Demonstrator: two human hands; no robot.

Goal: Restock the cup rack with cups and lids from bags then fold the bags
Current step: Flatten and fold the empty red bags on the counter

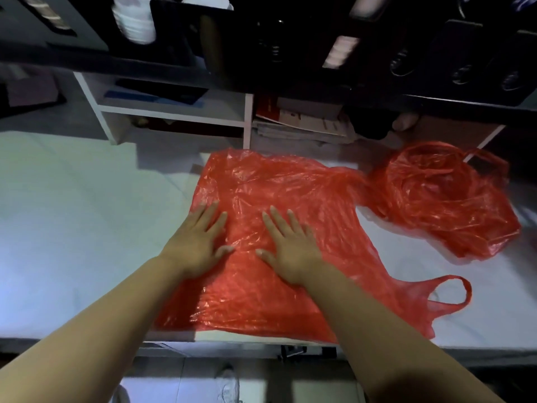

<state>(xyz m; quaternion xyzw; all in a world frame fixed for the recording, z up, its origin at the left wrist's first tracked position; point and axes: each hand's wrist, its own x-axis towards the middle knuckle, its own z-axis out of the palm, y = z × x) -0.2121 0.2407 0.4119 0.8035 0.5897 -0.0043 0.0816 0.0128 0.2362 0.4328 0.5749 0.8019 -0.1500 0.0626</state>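
Both hands up close, left hand [197,242] & right hand [290,250], grip wide w/ fingers flat, press the red bag [276,175] smooth on the bench [72,213], 2nd bag [444,205] crumpled just right of it: folding step, next prob. needs one edge pinched & turned over.

Bare left hand [197,242]: palm down, fingers straight and spread, pointing away from me; thumb angled toward its neighbour.
Bare right hand [290,248]: palm down, fingers straight, slightly fanned.
Thumbs: I read them as near each other, not touching.
Left forearm [101,315]: bare, entering from the lower left.
Right forearm [377,330]: bare, entering from the lower right.
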